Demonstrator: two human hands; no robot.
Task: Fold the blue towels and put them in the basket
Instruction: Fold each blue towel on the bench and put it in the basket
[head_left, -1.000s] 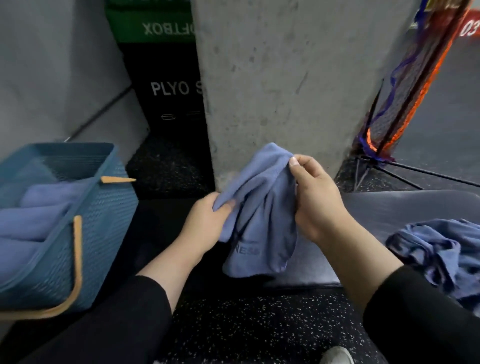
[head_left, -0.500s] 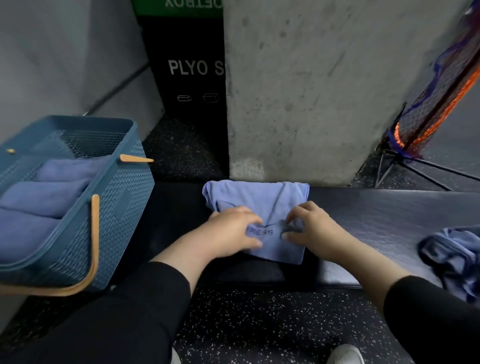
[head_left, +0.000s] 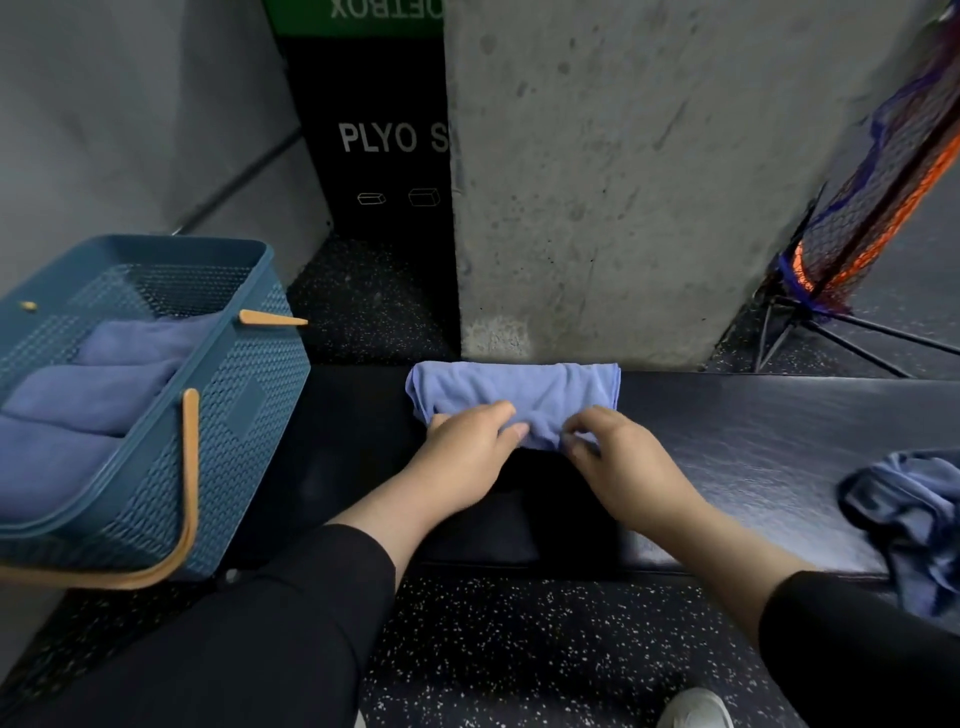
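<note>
Head view shows us the towel (head_left: 514, 395) lying folded on the bench (head_left: 753, 431) at the far edge by the pillar (head_left: 623, 182), our left hand (head_left: 467, 447) and right hand (head_left: 618, 462) both pinching its near edge with curled fingers. We judge it soft, light and floppy, best gripped along that folded edge. The basket (head_left: 249, 395) at left and the crumpled towel (head_left: 904, 509) at right are cut off by the frame.

soft cloth towel (head_left: 519, 389), (perforated) plastic basket (head_left: 249, 415)
</note>
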